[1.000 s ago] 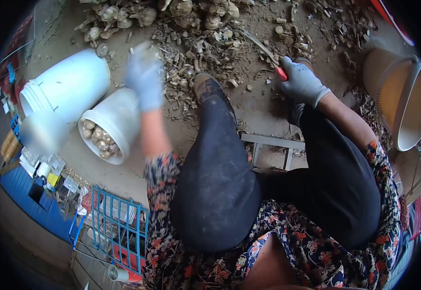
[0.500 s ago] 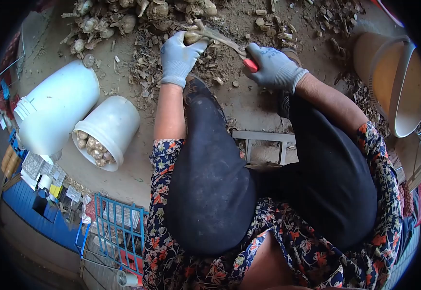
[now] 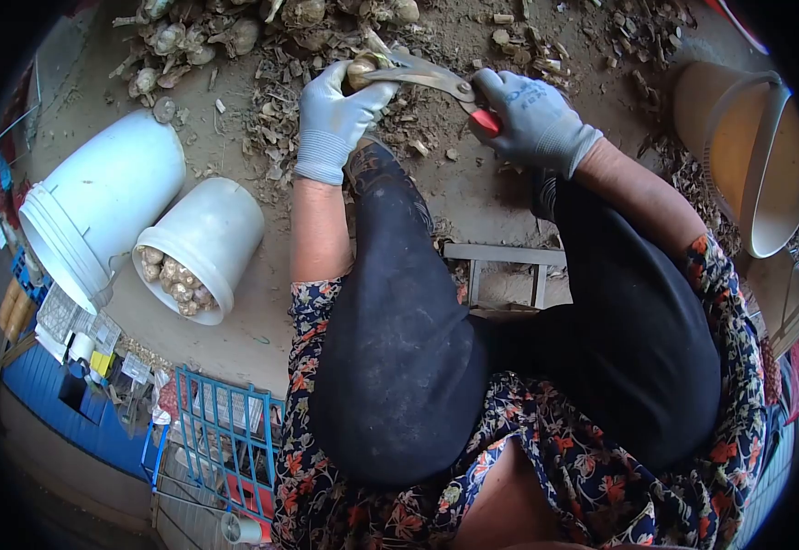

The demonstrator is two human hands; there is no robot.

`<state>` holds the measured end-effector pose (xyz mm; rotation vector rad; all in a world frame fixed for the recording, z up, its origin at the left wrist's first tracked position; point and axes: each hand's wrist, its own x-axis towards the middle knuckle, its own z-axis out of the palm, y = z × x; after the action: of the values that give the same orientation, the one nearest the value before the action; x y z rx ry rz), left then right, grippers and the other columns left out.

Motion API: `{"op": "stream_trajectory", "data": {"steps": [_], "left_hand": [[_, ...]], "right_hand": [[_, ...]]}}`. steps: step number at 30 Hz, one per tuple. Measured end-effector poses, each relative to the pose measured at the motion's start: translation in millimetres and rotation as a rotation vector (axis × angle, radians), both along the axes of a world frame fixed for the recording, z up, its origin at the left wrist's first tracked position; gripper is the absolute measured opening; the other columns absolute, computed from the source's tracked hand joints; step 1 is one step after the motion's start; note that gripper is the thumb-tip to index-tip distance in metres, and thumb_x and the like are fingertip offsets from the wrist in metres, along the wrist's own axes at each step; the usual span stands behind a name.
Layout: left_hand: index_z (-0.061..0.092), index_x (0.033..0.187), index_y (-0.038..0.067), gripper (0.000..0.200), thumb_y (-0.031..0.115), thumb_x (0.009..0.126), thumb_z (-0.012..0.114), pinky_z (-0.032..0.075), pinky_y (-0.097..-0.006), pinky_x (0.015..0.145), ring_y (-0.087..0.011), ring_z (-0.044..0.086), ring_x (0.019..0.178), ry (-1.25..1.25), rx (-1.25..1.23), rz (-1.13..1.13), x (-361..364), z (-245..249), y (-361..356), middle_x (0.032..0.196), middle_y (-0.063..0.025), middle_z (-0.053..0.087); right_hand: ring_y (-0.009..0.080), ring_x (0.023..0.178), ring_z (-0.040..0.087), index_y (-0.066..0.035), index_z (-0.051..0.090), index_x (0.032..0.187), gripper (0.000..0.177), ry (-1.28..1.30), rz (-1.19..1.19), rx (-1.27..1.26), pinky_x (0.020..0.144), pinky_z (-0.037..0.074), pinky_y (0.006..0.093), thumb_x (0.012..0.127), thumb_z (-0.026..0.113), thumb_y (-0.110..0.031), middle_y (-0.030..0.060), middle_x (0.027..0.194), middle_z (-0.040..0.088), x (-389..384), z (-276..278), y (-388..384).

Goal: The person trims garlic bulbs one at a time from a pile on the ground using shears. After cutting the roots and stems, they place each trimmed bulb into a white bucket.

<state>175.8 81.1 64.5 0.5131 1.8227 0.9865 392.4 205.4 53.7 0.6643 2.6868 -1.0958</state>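
Gripping a pale, dirt-crusted garlic bulb (image 3: 361, 70), the grey-gloved left hand (image 3: 335, 110) holds it off the ground just in front of the left knee. The grey-gloved right hand (image 3: 532, 119) is clenched round the red handle of a pair of metal shears (image 3: 427, 75), whose blades now lie against the bulb. A second ago the left hand was a blur over the small white plastic bucket (image 3: 221, 215) while the shears hung idle. Half a second ago it had closed on this bulb at the edge of the heap. Judging by this, one bulb has gone into the bucket and the cutting of a fresh one is just starting.

By count there is one bulb in hand, one pair of shears and two gloves. Two white buckets lie on their sides: the small one, with roughly ten trimmed bulbs (image 3: 172, 280) showing at its mouth, and a larger white plastic bucket (image 3: 106, 188) touching it. One tan plastic bucket (image 3: 704, 105) lies at the right. The heap of untrimmed bulbs (image 3: 198, 37) and the scattered dry cuttings (image 3: 280, 92) are too many to count.
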Motion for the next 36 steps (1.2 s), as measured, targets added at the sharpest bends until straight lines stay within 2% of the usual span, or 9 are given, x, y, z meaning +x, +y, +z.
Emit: {"op": "stream_trajectory", "data": {"steps": [7, 14, 18, 20, 22, 25, 30, 33, 36], "left_hand": [[0.067, 0.097, 0.003, 0.023, 0.015, 0.078, 0.073, 0.045, -0.0198, 0.048, -0.0042, 0.054, 0.054, -0.175, -0.088, -0.024, -4.2, 5.9, -6.9, 0.071, 0.0006, 0.062], [0.066, 0.100, 0.002, 0.026, 0.013, 0.077, 0.074, 0.045, -0.0194, 0.050, -0.0039, 0.055, 0.055, -0.073, -0.076, 0.001, 4.9, 7.1, -13.3, 0.072, 0.0004, 0.062], [0.062, 0.110, 0.000, 0.036, 0.003, 0.076, 0.072, 0.051, -0.0210, 0.055, -0.0082, 0.062, 0.063, 0.146, 0.051, 0.008, -4.6, -6.7, -21.0, 0.085, -0.0063, 0.065], [0.053, 0.125, 0.004, 0.046, 0.001, 0.081, 0.066, 0.051, -0.0201, 0.053, -0.0101, 0.063, 0.066, -0.266, 0.225, 0.200, 5.3, -5.3, -22.4, 0.090, -0.0068, 0.066], [0.046, 0.131, 0.005, 0.053, -0.003, 0.081, 0.062, 0.053, -0.0232, 0.061, -0.0143, 0.065, 0.074, -0.362, 0.290, 0.141, 9.5, -6.0, -21.6, 0.101, -0.0104, 0.064], [0.044, 0.132, 0.004, 0.054, -0.004, 0.081, 0.061, 0.052, -0.0288, 0.078, -0.0177, 0.061, 0.095, -0.639, 0.479, 0.212, 10.5, -2.7, -23.5, 0.116, -0.0120, 0.057], [0.039, 0.131, -0.004, 0.061, -0.003, 0.077, 0.067, 0.051, -0.0279, 0.085, -0.0143, 0.057, 0.096, -0.231, 0.370, 0.170, 4.6, 3.8, -21.5, 0.112, -0.0118, 0.055], [0.040, 0.132, -0.004, 0.066, 0.002, 0.073, 0.070, 0.048, -0.0249, 0.086, -0.0127, 0.056, 0.098, 0.354, 0.270, -0.067, 1.7, 7.0, -20.4, 0.112, -0.0097, 0.056], [0.040, 0.132, -0.004, 0.067, 0.000, 0.071, 0.069, 0.047, -0.0256, 0.089, -0.0137, 0.056, 0.101, 0.133, 0.275, -0.030, 8.0, 13.9, -21.5, 0.113, -0.0092, 0.056]], "right_hand": [[0.0425, 0.081, 0.060, -0.001, 0.044, 0.097, 0.036, -0.078, 0.096, -0.246, 0.069, 0.048, 0.0462, 0.084, 0.062, -0.029, 0.0231, 0.080, 0.058, 4.0, 3.2, -0.2], [0.0411, 0.075, 0.060, -0.002, 0.046, 0.095, 0.030, -0.115, 0.081, -0.125, 0.068, 0.048, 0.0468, 0.084, 0.061, -0.026, 0.0214, 0.073, 0.058, 8.7, 6.3, -0.4], [0.0285, 0.056, 0.066, -0.001, 0.046, 0.095, 0.023, -0.155, -0.083, -0.273, 0.056, 0.053, 0.0399, 0.086, 0.057, -0.020, 0.0171, 0.070, 0.064, 14.5, -2.1, 5.6], [0.0298, 0.059, 0.067, -0.001, 0.047, 0.095, 0.027, -0.185, -0.129, -0.382, 0.058, 0.053, 0.0408, 0.086, 0.058, -0.023, 0.0185, 0.071, 0.063, 14.2, 2.4, 8.7], [0.0320, 0.071, 0.067, -0.001, 0.047, 0.098, 0.031, -0.214, -0.104, -0.434, 0.064, 0.052, 0.0428, 0.085, 0.060, -0.025, 0.0201, 0.079, 0.063, 7.7, 17.6, 10.0], [0.0351, 0.088, 0.063, -0.003, 0.048, 0.102, 0.034, -0.067, 0.032, -0.077, 0.077, 0.050, 0.0445, 0.084, 0.061, -0.028, 0.0198, 0.091, 0.062, 5.9, 13.4, 5.3], [0.0346, 0.085, 0.064, -0.005, 0.050, 0.103, 0.035, -0.054, 0.066, 0.146, 0.075, 0.050, 0.0451, 0.085, 0.062, -0.032, 0.0175, 0.089, 0.061, 4.5, 21.1, 6.5], [0.0341, 0.084, 0.063, -0.006, 0.051, 0.103, 0.034, -0.060, 0.043, 0.225, 0.075, 0.050, 0.0446, 0.086, 0.061, -0.034, 0.0167, 0.089, 0.061, -1.4, 22.8, 3.5], [0.0321, 0.085, 0.063, -0.006, 0.050, 0.104, 0.035, 0.002, 0.107, 0.328, 0.077, 0.049, 0.0444, 0.087, 0.060, -0.035, 0.0151, 0.089, 0.060, -10.8, 26.4, 0.9]]}}
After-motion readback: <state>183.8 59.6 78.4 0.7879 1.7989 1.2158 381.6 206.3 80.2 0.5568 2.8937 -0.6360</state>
